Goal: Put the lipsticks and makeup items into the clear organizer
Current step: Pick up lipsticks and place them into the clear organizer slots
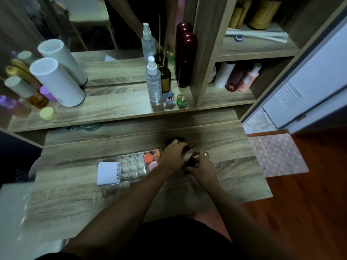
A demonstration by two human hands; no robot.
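Observation:
The clear organizer [129, 168] lies on the wooden desk, left of my hands. It holds a white box [108, 172] at its left end, and an orange jar [148, 158], a pink jar [153, 165] and an orange sponge [158, 154] at its right end. My left hand [173, 155] is closed around a red lipstick [189, 146] just right of the organizer. My right hand [201, 168] grips a dark lipstick tube [191, 161]. A black item [170, 141] lies behind my left hand, partly hidden.
On the shelf behind stand a white cylinder [58, 83], a spray bottle [154, 81], a brown diffuser bottle [165, 77], a dark red bottle [185, 59] and two small figurines [175, 99]. A mirror backs the shelf. A patterned mat [277, 153] lies right of the desk.

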